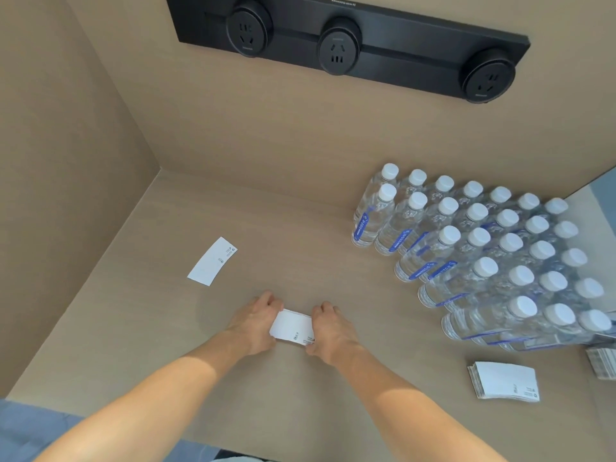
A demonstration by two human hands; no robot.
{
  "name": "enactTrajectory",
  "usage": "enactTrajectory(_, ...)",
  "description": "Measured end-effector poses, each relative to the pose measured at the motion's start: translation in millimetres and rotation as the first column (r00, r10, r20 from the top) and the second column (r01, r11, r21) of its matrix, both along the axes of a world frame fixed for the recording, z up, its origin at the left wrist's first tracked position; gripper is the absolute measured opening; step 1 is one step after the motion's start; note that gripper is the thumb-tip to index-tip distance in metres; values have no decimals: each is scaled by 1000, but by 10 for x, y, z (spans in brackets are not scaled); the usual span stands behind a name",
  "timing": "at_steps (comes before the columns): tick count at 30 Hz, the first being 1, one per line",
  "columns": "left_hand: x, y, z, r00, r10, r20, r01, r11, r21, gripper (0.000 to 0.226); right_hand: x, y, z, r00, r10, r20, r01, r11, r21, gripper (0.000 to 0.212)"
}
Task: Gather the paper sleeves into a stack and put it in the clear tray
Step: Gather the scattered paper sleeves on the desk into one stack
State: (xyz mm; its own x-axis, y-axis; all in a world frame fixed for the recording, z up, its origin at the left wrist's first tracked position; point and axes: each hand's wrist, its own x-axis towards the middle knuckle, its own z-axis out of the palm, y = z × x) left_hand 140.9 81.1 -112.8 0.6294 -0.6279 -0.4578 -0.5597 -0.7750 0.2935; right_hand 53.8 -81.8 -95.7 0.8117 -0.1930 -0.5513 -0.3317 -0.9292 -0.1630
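Note:
A small stack of white paper sleeves lies on the beige counter in front of me. My left hand grips its left end and my right hand grips its right end. One single sleeve lies flat and alone farther back on the left. A thicker stack of sleeves rests at the right near the counter's front edge. At the far right edge, part of a clear tray with more sleeves in it shows; most of it is cut off.
Several rows of clear water bottles with white caps stand at the right, just behind the tray. A black socket strip is mounted on the back wall. A side wall closes the counter on the left.

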Motion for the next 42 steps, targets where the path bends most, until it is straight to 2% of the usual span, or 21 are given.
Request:
enactTrajectory(3,168,36,83,999,0,-55,-2,1000,-29,53,205,-34,73,999,45,-2,-45,999,-12,72)
enactTrajectory(6,435,167,214,995,81,-65,-86,994,-74,50,575,4,163,995,90,52,-89,996,-12,70)
enactTrajectory(9,755,423,316,976,214,29,-212,976,-58,45,1028,159,228,982,160,102,-160,987,-6,66)
enactTrajectory(11,936,623,333,933,353,75,-353,936,-21,49,1330,300,248,966,227,122,-228,974,-5,62)
enactTrajectory(13,1062,779,299,871,488,52,-489,872,5,55,1608,433,251,949,288,128,-288,957,-15,60)
enactTrajectory(19,1210,862,110,769,639,20,-639,769,24,61,2216,705,155,894,427,137,-430,903,-8,42)
enactTrajectory(31,1296,926,-23,780,624,41,-625,780,9,63,2647,930,-61,815,567,117,-568,823,-30,44)
enactTrajectory(42,1111,742,438,888,451,86,-452,892,-6,57,1988,647,359,876,453,166,-451,891,-50,62)
